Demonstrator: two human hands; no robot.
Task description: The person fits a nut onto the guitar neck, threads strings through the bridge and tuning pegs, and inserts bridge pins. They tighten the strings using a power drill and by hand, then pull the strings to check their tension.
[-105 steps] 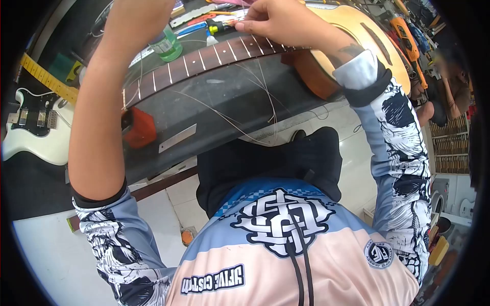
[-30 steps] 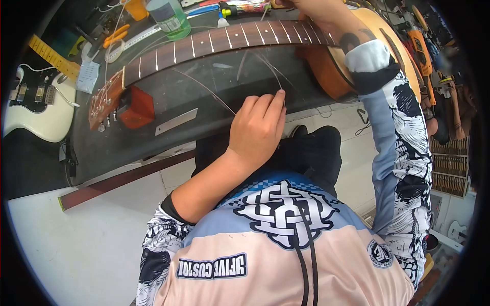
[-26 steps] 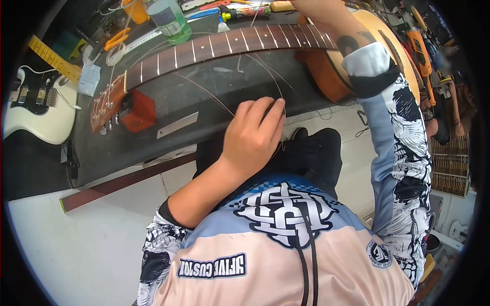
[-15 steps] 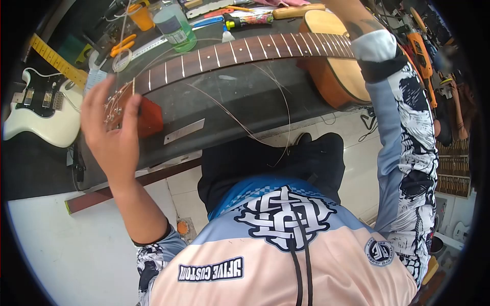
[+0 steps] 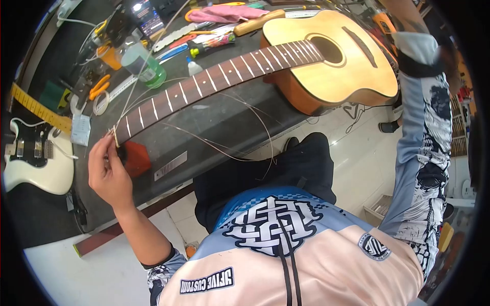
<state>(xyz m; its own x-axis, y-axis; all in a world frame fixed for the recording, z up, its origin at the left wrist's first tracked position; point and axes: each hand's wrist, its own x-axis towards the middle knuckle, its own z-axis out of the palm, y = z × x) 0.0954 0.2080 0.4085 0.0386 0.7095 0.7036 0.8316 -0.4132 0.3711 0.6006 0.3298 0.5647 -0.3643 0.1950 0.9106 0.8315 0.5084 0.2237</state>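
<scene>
An acoustic guitar (image 5: 286,38) with a pale top lies on the dark workbench, its neck (image 5: 196,89) pointing left. My left hand (image 5: 111,171) is at the headstock end, thumb and fingers pinched together beside the nut (image 5: 116,136). A thin guitar string (image 5: 148,60) runs from those fingertips up past the top edge of the view. Most of the headstock is hidden behind my hand. Under that end of the neck sits a red block (image 5: 136,159). Other loose strings (image 5: 204,138) hang over the bench's front edge. Only my right forearm shows; the hand is beyond the top edge.
A white electric guitar (image 5: 38,158) lies at the left. Behind the neck are a green liquid bottle (image 5: 145,66), orange-handled pliers (image 5: 99,87), a small white glue bottle (image 5: 194,66) and a pink cloth (image 5: 224,14). A metal ruler (image 5: 171,166) lies near the front edge.
My left hand's fingers have closed from a spread pose to a pinch beside the nut. My view has shifted right, showing more of the guitar body. My right hand stays outside the top edge.
</scene>
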